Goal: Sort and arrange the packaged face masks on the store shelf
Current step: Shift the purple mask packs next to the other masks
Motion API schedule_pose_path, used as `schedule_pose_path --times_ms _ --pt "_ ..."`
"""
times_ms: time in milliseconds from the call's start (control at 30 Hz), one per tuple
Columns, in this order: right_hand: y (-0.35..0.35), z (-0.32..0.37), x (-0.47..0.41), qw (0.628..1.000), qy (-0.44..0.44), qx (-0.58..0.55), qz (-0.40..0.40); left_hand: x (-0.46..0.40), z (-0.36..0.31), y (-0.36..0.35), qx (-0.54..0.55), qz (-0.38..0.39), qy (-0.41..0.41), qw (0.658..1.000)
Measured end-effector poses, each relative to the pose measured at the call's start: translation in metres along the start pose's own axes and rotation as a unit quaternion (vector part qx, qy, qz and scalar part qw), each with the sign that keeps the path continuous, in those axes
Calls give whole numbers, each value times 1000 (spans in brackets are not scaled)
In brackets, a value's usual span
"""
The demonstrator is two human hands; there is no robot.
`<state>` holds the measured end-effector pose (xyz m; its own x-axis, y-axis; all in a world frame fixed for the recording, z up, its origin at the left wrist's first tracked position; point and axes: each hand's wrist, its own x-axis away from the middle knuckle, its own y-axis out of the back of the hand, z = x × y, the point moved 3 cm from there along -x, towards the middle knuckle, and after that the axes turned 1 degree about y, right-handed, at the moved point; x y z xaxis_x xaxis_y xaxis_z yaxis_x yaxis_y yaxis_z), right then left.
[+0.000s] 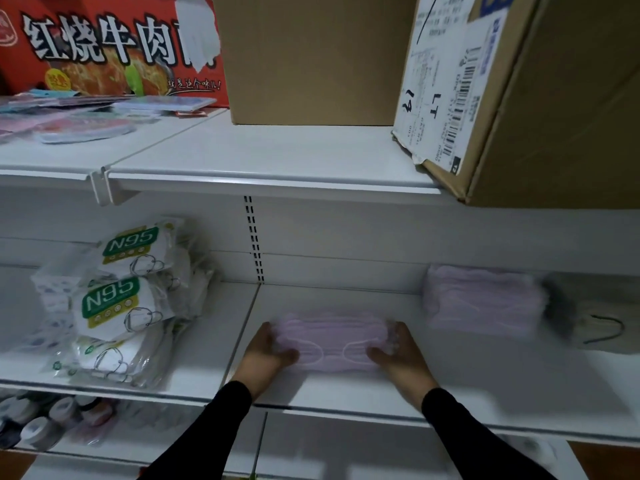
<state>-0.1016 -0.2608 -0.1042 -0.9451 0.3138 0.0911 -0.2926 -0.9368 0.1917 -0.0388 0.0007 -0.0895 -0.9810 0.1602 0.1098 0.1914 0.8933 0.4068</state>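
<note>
Both hands hold one pink pack (332,341) of masks flat on the middle shelf (346,393), one hand at each short end. The left hand (265,353) cups the pack's left end, thumb lying over the top near the front edge and fingers curled round the far side. The right hand (398,351) mirrors it on the right end, thumb on top; its fingertips are blurred, so how far they wrap is hard to say. Both black sleeves (221,427) reach in from the near edge.

Right of the right hand and further back lies a second pink pack (485,301), apart from the held one. Just beyond that, further right, sits a grey pack (595,323) with a dark ear loop. Well left of the left hand, a heap of N95 packs (117,299) leans in clear wrappers.

Above the hands, the upper shelf (270,157) carries a brown box (311,60), a labelled box (519,98) overhanging its edge to the right, a red carton (104,46) to the left, and flat packs (79,116) before the carton.
</note>
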Motion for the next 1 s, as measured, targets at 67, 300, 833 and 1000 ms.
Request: schedule_pose_path --times_ms 67,300,833,1000 --pt "9 0 1 1000 1 2 -26 1 -7 -9 -16 1 -10 1000" --pt "86 -21 12 996 18 36 -80 16 -45 -85 -39 46 -66 996" --pt "281 -41 -3 975 38 137 -173 3 -139 -270 -112 -11 -74 991" --pt "290 -51 -16 977 32 176 -116 -1 -134 -285 -120 -38 -31 992"
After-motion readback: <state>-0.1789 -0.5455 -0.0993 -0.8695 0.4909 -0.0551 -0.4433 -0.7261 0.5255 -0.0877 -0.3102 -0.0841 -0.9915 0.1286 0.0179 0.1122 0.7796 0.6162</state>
